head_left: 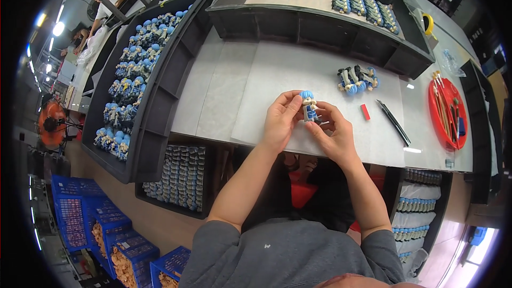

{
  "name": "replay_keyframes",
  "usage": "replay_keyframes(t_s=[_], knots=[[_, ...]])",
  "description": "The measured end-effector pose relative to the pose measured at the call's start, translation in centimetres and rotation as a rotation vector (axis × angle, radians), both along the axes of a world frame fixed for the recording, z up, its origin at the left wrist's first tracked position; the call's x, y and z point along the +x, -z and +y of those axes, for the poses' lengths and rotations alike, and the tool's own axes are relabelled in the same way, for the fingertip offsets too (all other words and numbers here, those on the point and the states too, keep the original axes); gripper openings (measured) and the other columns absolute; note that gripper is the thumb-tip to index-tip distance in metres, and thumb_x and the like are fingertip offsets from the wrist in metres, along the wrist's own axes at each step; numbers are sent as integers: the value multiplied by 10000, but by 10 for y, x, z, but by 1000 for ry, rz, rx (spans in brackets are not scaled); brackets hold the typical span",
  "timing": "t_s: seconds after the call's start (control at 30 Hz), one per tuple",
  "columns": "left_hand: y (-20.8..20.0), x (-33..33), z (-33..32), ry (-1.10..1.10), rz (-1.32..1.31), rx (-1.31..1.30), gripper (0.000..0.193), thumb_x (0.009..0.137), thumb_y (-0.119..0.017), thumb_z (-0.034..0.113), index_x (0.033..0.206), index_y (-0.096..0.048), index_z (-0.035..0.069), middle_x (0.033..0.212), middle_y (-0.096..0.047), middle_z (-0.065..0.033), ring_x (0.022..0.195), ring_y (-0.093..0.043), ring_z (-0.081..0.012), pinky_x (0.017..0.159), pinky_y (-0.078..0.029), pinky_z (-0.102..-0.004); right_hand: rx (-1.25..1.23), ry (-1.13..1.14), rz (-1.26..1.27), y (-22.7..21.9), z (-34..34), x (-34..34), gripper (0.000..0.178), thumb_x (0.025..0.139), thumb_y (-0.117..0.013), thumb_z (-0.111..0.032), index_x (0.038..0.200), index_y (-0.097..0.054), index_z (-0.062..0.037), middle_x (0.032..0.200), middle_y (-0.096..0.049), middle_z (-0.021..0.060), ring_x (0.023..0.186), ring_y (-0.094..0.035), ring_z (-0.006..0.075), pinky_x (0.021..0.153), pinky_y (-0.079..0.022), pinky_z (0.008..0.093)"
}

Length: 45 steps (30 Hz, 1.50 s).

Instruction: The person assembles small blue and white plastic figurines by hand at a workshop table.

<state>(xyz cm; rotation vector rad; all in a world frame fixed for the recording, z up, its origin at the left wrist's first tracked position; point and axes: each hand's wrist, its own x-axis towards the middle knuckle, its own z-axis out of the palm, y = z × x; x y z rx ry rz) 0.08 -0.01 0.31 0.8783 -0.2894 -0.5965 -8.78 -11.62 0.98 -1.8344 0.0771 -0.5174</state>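
Observation:
A small blue-haired figurine (pixel 308 108) in a blue and white outfit is held upright between my two hands, over the near edge of the white table. My left hand (pixel 282 120) grips it by the head and upper side, thumb and fingers pinched. Around its lower part close the fingers of my right hand (pixel 335 130). Just beyond my right hand lies a small cluster of similar figurines (pixel 357 79) on the table. A small red block (pixel 365 112) and a dark pen-like tool (pixel 393 122) rest to the right of that hand.
A black tray (pixel 325 26) at the back holds rows of figurines on its right side. Another black tray (pixel 144 144), full of blue-haired figurines, stands at left. A red dish (pixel 433 112) of brushes sits at right. Blue crates (pixel 106 213) stand on the floor.

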Motion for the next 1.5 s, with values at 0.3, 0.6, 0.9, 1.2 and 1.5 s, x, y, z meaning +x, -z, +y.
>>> replay_keyframes(t_s=[0.3,0.6,0.9,1.2,1.5], knots=[[2,1,1,-8,-32,28,232,926,-497,177,1101,-546,32,966,-607,-34,853,-554,-101,735,-444,-238,27,-26,31,-2,1,-1,459,822,-630,-68,1233,-427,-44,993,-625,170,650,-588,101,570,-467,217],[2,1,0,-10,-18,33,239,934,-474,157,1110,-538,9,962,-606,-50,827,-558,-96,723,-451,-229,29,9,38,0,0,-2,543,786,-690,-128,1247,-414,-49,940,-625,163,656,-578,117,589,-480,237],[-3,-1,2,-24,-2,51,259,942,-461,181,1111,-535,-1,958,-609,-66,830,-577,-117,736,-469,-253,74,10,14,0,0,-2,583,738,-726,-75,1237,-427,-44,871,-576,88,650,-557,106,575,-468,207],[1,0,4,16,-65,82,295,895,-557,177,1137,-545,9,1042,-599,-109,877,-552,-126,814,-435,-268,-21,65,-78,-6,0,0,541,749,-672,6,1232,-431,-26,975,-548,90,805,-547,109,629,-484,208],[8,2,5,2,-104,-1,308,887,-517,30,1192,-508,-16,1092,-580,-88,986,-526,-122,904,-402,-260,162,61,-7,3,-4,1,525,741,-678,10,1208,-439,10,1032,-553,111,817,-570,131,686,-513,245]])
